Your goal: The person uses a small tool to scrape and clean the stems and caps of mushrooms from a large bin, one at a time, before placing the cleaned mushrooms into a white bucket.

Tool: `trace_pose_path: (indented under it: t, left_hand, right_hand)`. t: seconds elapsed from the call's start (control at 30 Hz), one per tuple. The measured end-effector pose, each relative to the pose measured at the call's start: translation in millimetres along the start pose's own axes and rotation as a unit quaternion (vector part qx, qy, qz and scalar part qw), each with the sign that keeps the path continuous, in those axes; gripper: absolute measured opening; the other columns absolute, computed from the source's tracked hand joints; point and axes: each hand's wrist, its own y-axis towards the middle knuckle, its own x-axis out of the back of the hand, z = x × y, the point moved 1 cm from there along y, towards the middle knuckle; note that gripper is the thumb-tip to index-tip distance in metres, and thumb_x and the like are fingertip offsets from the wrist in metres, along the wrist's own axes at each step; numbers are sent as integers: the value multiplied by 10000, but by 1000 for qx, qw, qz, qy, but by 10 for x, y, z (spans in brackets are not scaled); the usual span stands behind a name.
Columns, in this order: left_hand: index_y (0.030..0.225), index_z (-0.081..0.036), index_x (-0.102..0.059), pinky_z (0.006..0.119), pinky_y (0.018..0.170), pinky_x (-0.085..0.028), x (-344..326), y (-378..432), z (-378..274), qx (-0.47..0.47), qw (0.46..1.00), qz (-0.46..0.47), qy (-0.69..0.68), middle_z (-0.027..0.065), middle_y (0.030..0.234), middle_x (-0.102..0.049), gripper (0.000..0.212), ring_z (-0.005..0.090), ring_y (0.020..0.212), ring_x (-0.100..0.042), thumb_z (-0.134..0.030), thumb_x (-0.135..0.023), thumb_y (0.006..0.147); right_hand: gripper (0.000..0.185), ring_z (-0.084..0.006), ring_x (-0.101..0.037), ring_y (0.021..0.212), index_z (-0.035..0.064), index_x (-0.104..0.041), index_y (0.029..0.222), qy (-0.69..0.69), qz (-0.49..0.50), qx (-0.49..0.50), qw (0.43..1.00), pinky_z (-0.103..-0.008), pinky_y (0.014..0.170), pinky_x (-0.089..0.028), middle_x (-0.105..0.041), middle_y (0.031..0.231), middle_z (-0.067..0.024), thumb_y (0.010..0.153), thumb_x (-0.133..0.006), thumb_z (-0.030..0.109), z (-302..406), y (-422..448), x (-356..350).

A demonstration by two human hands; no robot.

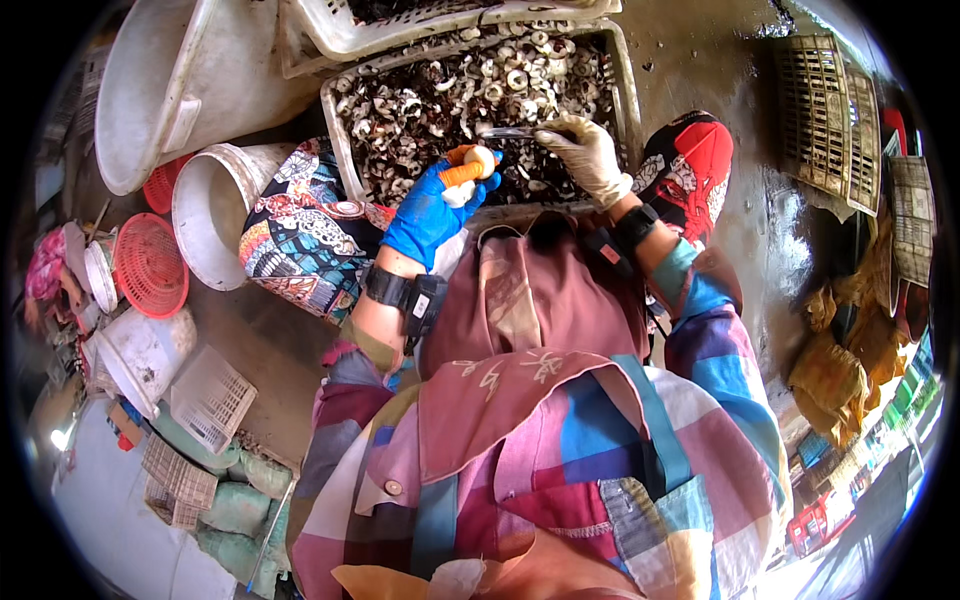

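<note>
My left hand point(439, 202), in a blue glove with orange finger covers, grips a round whitish piece point(480, 162) between thumb and fingers. Another white piece point(459, 194) lies lower in the same hand. My right hand point(589, 156), in a pale thin glove, holds a slim metal tool point(510, 133) that points left, its tip just above the round piece. Its exact kind cannot be told. Both hands are over a pale plastic crate point(628, 90) filled with white rings and dark reddish-brown scraps. The crate stands between my knees.
Another crate point(322, 37) overlaps the far edge. Left stand a large white tub point(142, 97), a tipped white bucket point(214, 217) and a red plastic colander point(151, 264). A person point(56, 274) is at far left. Slatted crates point(825, 120) stand right on the wet floor point(720, 45).
</note>
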Motion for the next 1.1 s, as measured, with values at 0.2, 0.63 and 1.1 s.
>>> trace_pose_path:
  t: [0.2,0.63,1.1]
  left_hand:
    - [1174,-52,-535,214,698,-478,-41,57,28,-14,997,11,-71,44,1004,-612,343,127,864,-594,8,-551,836]
    - [1146,-81,-567,204,650,-489,-134,21,-22,-14,999,1,-34,63,1023,-626,332,155,783,-598,-26,-578,819]
    - [1088,-84,-601,209,629,-462,-59,84,39,-40,995,-14,92,50,974,-630,281,151,836,-609,-51,-619,809]
  right_hand:
    - [202,-82,-577,721,34,-670,912,119,40,-16,992,-226,680,-470,-659,800,-18,769,-717,170,73,-79,-169]
    - [171,-72,-571,742,23,-673,897,148,37,22,988,-228,701,-470,-656,797,-24,780,-700,144,201,-69,-57]
    - [149,-110,-588,689,60,-686,901,79,-21,-9,997,-238,671,-473,-668,785,-49,773,-695,136,-101,-24,11]
